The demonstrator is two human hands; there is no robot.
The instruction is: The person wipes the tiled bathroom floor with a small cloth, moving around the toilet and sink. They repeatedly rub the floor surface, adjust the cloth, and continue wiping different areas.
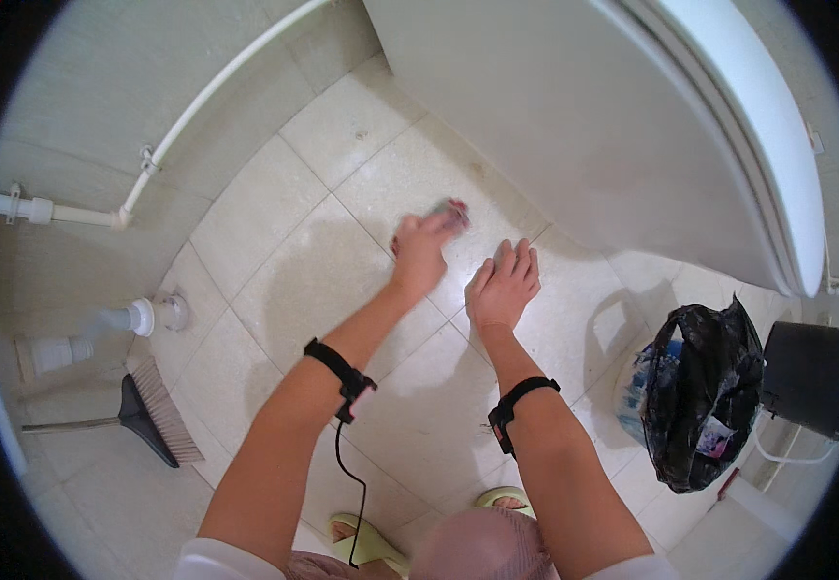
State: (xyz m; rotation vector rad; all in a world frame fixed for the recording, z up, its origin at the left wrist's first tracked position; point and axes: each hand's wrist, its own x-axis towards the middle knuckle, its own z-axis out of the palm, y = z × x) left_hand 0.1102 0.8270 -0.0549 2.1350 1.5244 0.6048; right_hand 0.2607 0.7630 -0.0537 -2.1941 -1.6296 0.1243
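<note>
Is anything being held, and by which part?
The left hand holds a blurred reddish item, perhaps a cloth, seemingly by its middle; whether the right hand holds anything is unclear.

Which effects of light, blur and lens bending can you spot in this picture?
Head: left hand and the reddish item in it blurred; head: glare on the floor by the right hand, soft shadow beyond the left forearm; head: upper-left pipe bowed, corners black.

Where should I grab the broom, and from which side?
Probably its thin handle, just left of the black head, reaching from the near side: it's slim and straight, with the bristles fanning out right, away from that grip.
</note>
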